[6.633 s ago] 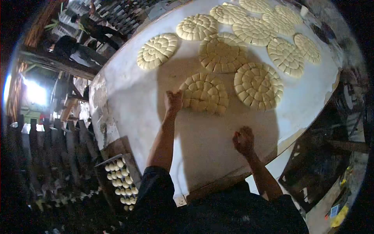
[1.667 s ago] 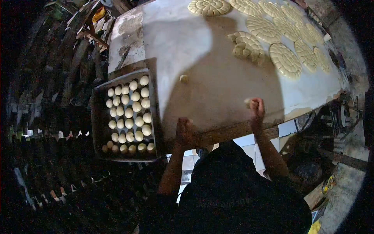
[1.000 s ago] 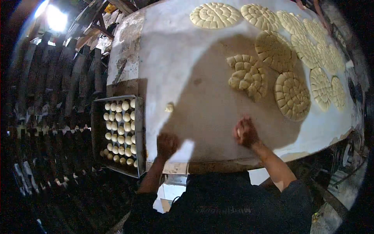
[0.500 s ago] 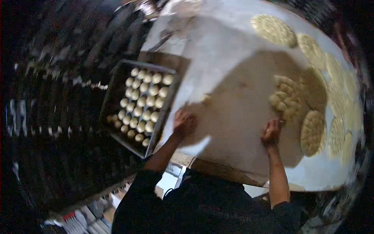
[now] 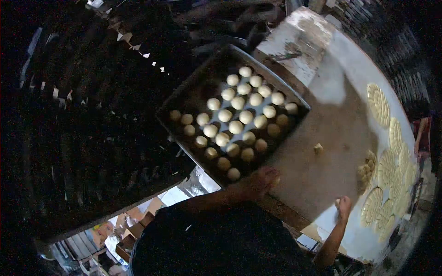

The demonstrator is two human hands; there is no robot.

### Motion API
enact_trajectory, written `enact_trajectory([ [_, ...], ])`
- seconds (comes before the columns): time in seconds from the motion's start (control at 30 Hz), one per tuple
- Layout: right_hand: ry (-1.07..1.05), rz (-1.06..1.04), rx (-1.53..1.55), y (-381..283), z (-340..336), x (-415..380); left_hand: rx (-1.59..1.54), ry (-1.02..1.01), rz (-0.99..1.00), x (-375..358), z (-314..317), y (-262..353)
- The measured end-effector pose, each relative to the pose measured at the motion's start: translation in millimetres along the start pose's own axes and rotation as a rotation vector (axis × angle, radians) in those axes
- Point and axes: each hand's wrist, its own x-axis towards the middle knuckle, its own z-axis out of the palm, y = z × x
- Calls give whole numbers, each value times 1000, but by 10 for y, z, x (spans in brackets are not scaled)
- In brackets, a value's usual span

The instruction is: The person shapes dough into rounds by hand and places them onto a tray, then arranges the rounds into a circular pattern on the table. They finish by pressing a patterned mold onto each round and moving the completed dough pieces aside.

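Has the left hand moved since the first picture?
Yes: judged against the tray, the left hand has come much closer, towards the table's near edge.

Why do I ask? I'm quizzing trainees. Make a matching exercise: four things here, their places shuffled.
Things:
1. Balls
2. Left hand
3. Rounds
4. Lone piece

Places:
A. On the table, between tray and rounds
B. At the picture's right side, lying flat
C. Inside the tray
D. Just outside the tray

Pairs: 1-C, 2-D, 3-B, 4-A
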Motion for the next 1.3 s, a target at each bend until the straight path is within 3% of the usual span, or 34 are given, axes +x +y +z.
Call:
enact_trajectory([
  [0.03,-111,161,80,-100,6,58,63,40,-133,-56,-366,-237],
  [0.1,-221,-57,448,-768,496,-21,177,116,-407,-190,-974,-772],
  [0.17,-327,-419,122,-2445,1102,-692,522,418,-195,-302,-2030,-690],
  [0.2,-307,-968,-114,-2814,1433,-690,582,-104,-582,-210,-2479,-735],
  [0.23,-415,-935,36,-3435,1690,-1082,492,250,-568,-292,-2546,-1130],
  [0.27,-519,-892,186,-4053,1947,-1474,515,406,-522,-410,-2499,-1521],
  [0.3,-423,-1277,161,-4324,2364,-1429,539,561,-471,-527,-2453,-1902],
  [0.37,-422,-1440,203,-4839,3061,-1518,841,464,-340,-719,-2449,-2265],
  [0.4,-407,-1521,154,-5018,3353,-1531,770,495,-368,-753,-2466,-2228],
  [0.47,-388,-1482,-202,-5089,3934,-1433,611,556,-448,-742,-2540,-1792],
  [0.5,-236,-1571,-346,-4976,4058,-1361,525,596,-503,-699,-2612,-1486],
  [0.53,-225,-1642,-251,-4909,4002,-1346,423,640,-589,-562,-2791,-913],
  [0.6,-168,-1735,-58,-4674,3644,-1275,285,680,-640,-463,-2765,-589],
  [0.63,-290,-1502,21,-4449,3348,-1293,244,682,-605,-460,-2672,-623],
  [0.67,-341,-1474,120,-4310,2933,-1191,199,678,-564,-386,-2546,-595],
  [0.7,-125,-1405,199,-3918,2708,-980,657,628,-439,-239,-2436,-400],
  [0.8,391,-1189,123,-2938,1892,-487,465,419,-150,580,-1779,8],
  [0.9,611,-1022,22,-1868,1415,-134,288,77,134,1652,-834,301],
  [0.97,578,-812,25,-955,1085,-30,168,-70,217,2359,-2,572],
  [1.0,556,-725,42,-552,932,-5,76,-224,195,2649,432,697],
  [1.07,729,-716,43,108,604,-115,-67,-526,129,3098,1142,808],
  [1.13,792,-609,174,567,232,-260,-208,-491,-131,3465,2018,812],
  [1.2,848,-499,262,852,46,-332,18,-233,-287,3760,2741,941],
  [1.3,894,-513,274,1028,-24,-266,373,-235,-287,3831,3230,1493],
])
